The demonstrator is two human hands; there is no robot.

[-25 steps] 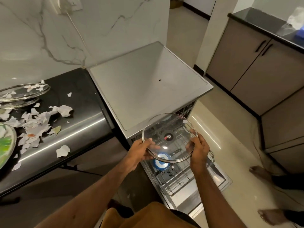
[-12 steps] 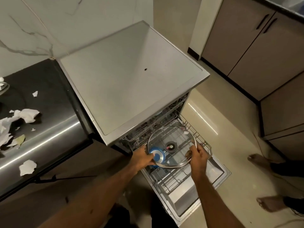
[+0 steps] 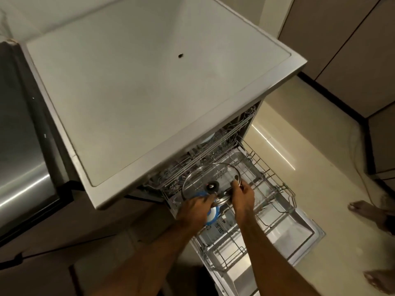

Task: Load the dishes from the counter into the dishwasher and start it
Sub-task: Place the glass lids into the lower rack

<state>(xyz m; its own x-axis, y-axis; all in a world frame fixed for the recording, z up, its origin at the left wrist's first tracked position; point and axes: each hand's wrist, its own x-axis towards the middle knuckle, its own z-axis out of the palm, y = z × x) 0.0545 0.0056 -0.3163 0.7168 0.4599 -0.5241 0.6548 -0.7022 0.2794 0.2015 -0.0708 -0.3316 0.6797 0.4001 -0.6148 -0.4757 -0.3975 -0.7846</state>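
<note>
Colours I see from here
Clear lid [image 3: 203, 178], black knob [image 3: 212, 186]; blue-and-white dish [image 3: 213, 215]; silvery-grey dishwasher [image 3: 149, 82]; cream floor [image 3: 320, 167].

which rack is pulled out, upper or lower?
The lower rack, drawn out over the open door, with left hand and right hand holding the glass lid above it; the upper rack sits inside the dishwasher.

Dishwasher top [image 3: 149, 86]: flat grey panel, one small dark speck [image 3: 180, 55] on it. Table [image 3: 21, 146] butts against its left side, steel front edge. Lower rack [image 3: 267, 189] sits pulled out over the open door [image 3: 299, 229]; blue-rimmed dish [image 3: 213, 214] in its near-left part. Glass lid [image 3: 201, 178] at the rack's rear section, can't tell if it bears on the wires. Floor [image 3: 320, 178]: beige tile, two bare feet [image 3: 363, 210] at right.
</note>
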